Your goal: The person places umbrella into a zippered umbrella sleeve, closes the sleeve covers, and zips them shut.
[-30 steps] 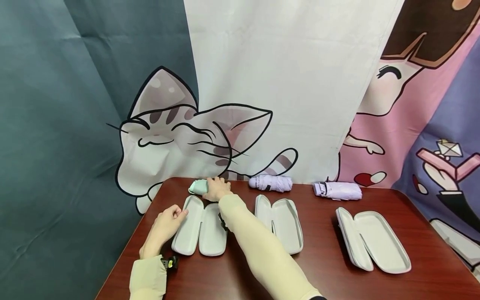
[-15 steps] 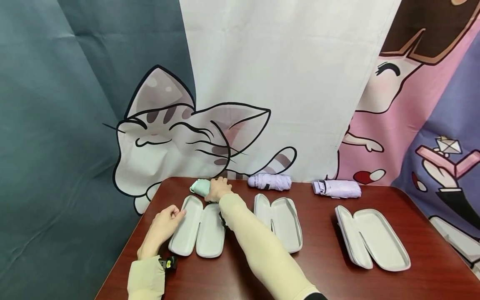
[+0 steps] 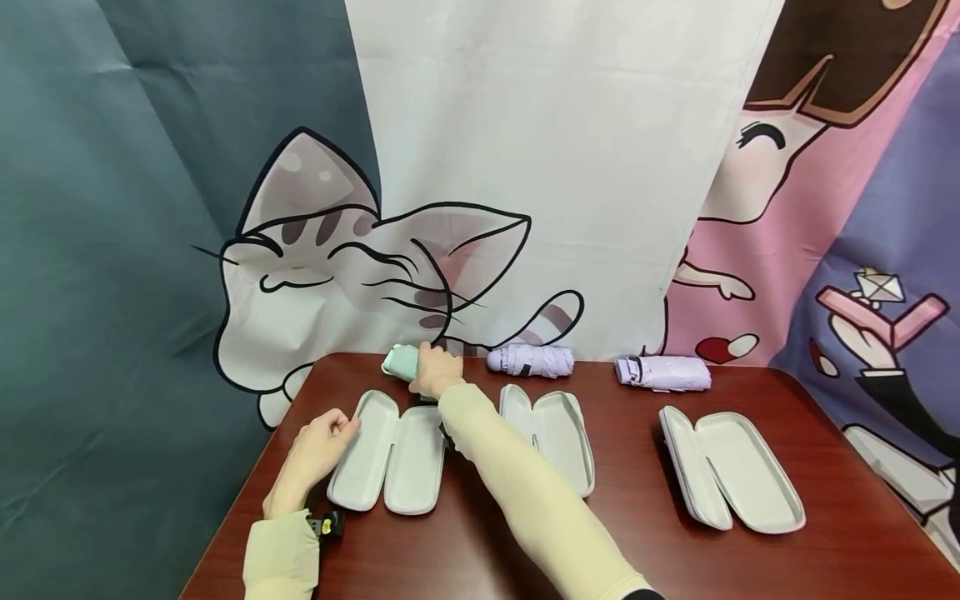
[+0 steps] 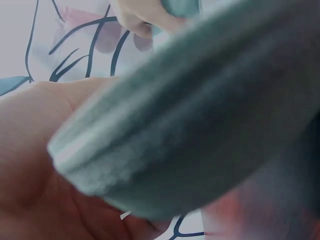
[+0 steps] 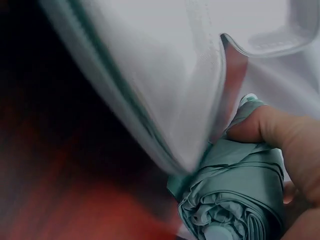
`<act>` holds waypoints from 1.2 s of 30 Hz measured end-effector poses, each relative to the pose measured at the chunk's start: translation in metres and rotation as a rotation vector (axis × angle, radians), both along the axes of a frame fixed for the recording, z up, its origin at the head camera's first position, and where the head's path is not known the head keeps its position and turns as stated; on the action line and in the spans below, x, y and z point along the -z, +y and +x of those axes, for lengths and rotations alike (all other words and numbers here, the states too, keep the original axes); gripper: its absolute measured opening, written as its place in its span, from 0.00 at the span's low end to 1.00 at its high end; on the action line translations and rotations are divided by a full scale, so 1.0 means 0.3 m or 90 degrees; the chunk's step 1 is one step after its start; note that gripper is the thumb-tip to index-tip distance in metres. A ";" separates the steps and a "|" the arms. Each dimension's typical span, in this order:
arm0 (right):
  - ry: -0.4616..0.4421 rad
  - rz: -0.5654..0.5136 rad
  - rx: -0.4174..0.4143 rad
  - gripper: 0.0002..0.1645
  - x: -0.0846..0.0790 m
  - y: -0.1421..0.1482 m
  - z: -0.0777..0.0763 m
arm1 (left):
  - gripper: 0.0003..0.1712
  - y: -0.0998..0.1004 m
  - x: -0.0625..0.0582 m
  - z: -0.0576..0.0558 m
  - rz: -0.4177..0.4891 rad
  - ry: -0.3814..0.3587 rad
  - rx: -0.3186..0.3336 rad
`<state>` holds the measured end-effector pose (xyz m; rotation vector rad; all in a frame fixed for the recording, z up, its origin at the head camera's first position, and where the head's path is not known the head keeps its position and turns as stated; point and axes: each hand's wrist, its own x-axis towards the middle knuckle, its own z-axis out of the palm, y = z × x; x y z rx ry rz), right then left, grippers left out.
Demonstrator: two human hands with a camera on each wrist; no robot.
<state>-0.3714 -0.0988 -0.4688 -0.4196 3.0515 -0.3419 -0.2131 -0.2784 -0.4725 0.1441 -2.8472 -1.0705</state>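
In the head view, my right hand [image 3: 437,371] grips a small folded green umbrella [image 3: 401,362] behind the leftmost case. In the right wrist view, the thumb [image 5: 250,125] presses on the umbrella's rolled fabric [image 5: 235,175], with other fingers round its far side. My left hand [image 3: 315,450] holds the left edge of the open zip case [image 3: 363,450], which is pale inside and lies unfolded on the table. The left wrist view shows that case's green outer rim [image 4: 175,115] against my palm, hiding part of the fingers.
Two more open pale cases, a middle one [image 3: 566,433] and a right one [image 3: 750,475], lie on the brown table [image 3: 570,558]. Two folded lilac umbrellas, a middle one [image 3: 532,361] and a right one [image 3: 663,372], lie behind them. A printed curtain [image 3: 585,167] hangs at the table's back edge.
My right fingers have closed from spread over the green umbrella to a grip, and the umbrella has shifted slightly up and right relative to the case. The left hand stays at the case edge.
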 end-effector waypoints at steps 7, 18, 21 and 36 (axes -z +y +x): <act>0.002 -0.034 0.033 0.41 -0.050 0.046 0.045 | 0.18 -0.006 0.006 -0.004 0.002 0.002 0.005; -0.007 -0.123 0.057 0.35 -0.078 0.100 0.176 | 0.19 0.005 0.019 -0.003 -0.002 0.000 0.013; -0.014 -0.180 0.075 0.35 -0.096 0.118 0.212 | 0.18 0.006 0.014 -0.002 -0.003 0.004 0.018; -0.051 -0.433 0.156 0.35 -0.090 0.154 0.398 | 0.18 0.006 0.005 -0.005 -0.010 0.007 0.026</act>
